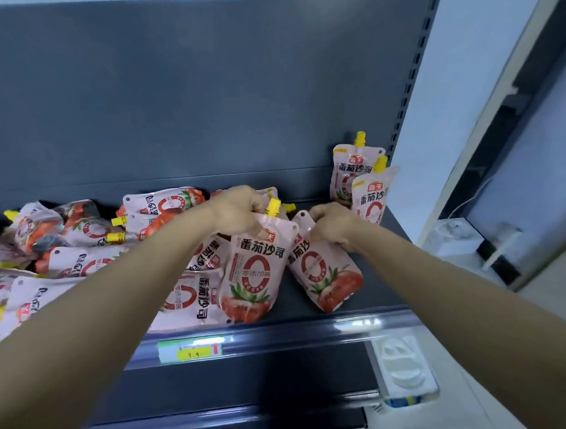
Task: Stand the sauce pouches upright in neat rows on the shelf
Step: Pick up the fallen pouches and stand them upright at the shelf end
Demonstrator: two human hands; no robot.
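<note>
**Slump risk at set-down**

Left hand [240, 211] grips a pouch [252, 270] by its top at the shelf [391, 274] front; right hand [334, 226] grips a tilted second pouch [325, 275]. Soft bases could slump on release, toppling the standing pair [359, 182] behind. The pile [84, 250] crowds the left.

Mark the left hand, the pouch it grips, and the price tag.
left hand [239, 209]: head view, back of hand.
gripped pouch [250, 270]: head view, red ring on front.
price tag [190, 350]: head view, its middle.

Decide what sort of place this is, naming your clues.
Probably a shop aisle: a slotted metal shelf with a price label on its front rail, stocked with many identical sauce pouches.
</note>
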